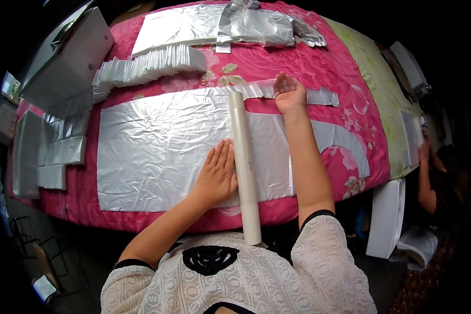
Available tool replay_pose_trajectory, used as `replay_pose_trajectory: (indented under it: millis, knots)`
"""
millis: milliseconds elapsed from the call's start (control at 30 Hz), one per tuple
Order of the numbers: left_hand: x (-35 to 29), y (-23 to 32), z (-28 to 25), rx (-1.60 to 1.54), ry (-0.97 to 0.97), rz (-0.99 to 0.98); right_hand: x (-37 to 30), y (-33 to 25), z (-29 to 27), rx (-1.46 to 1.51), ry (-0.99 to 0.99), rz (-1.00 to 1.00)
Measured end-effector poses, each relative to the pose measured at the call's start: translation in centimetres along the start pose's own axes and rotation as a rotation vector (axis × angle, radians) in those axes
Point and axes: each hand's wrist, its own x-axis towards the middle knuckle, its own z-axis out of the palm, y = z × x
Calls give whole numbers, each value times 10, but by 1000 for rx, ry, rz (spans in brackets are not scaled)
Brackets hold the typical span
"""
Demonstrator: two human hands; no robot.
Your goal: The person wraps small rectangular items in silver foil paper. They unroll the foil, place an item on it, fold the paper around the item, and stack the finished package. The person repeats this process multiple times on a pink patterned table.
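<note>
From afar, I see the left hand (218, 174) flat, fingers close, the right hand (290, 96) half-curled, grip unclear; bumped, the tube (244, 162) overhanging the pink cloth's (340, 65) near edge could crease the silver sheet (157, 152).

Glare on silver sheet (165, 152); black, curved edges.

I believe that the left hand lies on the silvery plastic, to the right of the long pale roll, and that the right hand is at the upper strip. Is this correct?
Not quite: the head view shows the left hand to the left of the long pale roll. It does lie on the silvery plastic, and the right hand is at the upper strip.
</note>
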Motion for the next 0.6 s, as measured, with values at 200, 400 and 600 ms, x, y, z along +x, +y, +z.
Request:
replay_pose_trajectory:
  millis: [200, 400, 600]
  knots:
    - [3, 2, 2, -31, 3, 9, -6, -162, 18, -50, 37, -461]
    - [0, -1, 6, -49, 22, -6, -99, -30, 118, -741, -537, -457]
    - [0, -6, 18, -30, 270, 152, -171, 222, 81, -1606, -1075, -420]
